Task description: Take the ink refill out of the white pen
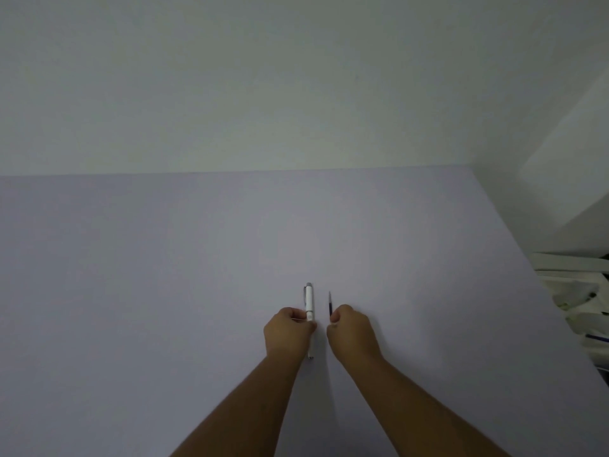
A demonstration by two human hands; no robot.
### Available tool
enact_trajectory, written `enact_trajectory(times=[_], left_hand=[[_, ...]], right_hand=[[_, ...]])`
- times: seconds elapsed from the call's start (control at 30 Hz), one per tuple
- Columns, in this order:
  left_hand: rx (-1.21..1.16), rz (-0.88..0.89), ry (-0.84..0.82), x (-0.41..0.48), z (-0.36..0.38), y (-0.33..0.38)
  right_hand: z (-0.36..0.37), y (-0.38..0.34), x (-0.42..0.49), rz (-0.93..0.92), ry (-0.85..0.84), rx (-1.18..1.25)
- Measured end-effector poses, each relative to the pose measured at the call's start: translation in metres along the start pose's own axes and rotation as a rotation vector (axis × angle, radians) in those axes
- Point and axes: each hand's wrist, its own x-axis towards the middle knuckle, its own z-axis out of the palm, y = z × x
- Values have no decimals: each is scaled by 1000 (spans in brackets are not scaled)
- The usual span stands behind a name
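1. A pile of white items (573, 285) sits at the table's right edge. What they are or hold cannot be told.
2. The lilac table (164, 291) runs back to a pale wall. A white block (560, 179) stands at the far right corner.
3. The left hand (288, 333) curls its fingers round the pen (309, 300) near mid-length. The clip end points away, past the fingers, and the tip shows beside the wrist.
4. The right hand (352, 334) pinches the refill (330, 303), a thin dark rod. Its far end sticks out beyond the fingertips and the rest is hidden in the hand.
5. The refill is out of the pen, just to its right, roughly parallel and not touching it.
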Motion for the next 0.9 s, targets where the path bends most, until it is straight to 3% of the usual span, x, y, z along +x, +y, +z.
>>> enact_trajectory(times=[0.9], left_hand=[[73, 21, 35, 1, 3, -6]], right_hand=[[-4, 3, -8, -21, -3, 52]])
